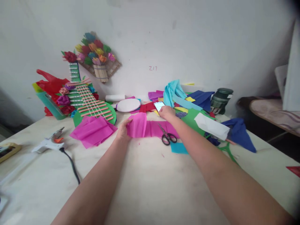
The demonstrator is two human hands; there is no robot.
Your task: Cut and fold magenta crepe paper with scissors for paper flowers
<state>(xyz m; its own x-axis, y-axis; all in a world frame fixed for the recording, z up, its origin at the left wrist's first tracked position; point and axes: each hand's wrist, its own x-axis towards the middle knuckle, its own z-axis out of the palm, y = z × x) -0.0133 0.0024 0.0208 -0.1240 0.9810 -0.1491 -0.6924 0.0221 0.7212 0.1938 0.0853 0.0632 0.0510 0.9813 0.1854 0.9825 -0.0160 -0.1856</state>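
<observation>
My left hand pinches the left end of a strip of magenta crepe paper, with a fold of it standing up at the fingers. My right hand is at the lower right edge of a lit smartphone, its fingers curled closed against it. Black-handled scissors lie across another magenta piece under my right forearm. A small blue paper piece is partly covered by that arm. Left of my left hand lies a loose magenta sheet.
At the left stand a paper-flower guitar, a teal bottle and a corded glue gun. Behind are a white oval and heaped coloured papers. A dark green jar stands at the right, near blue cloth-like paper.
</observation>
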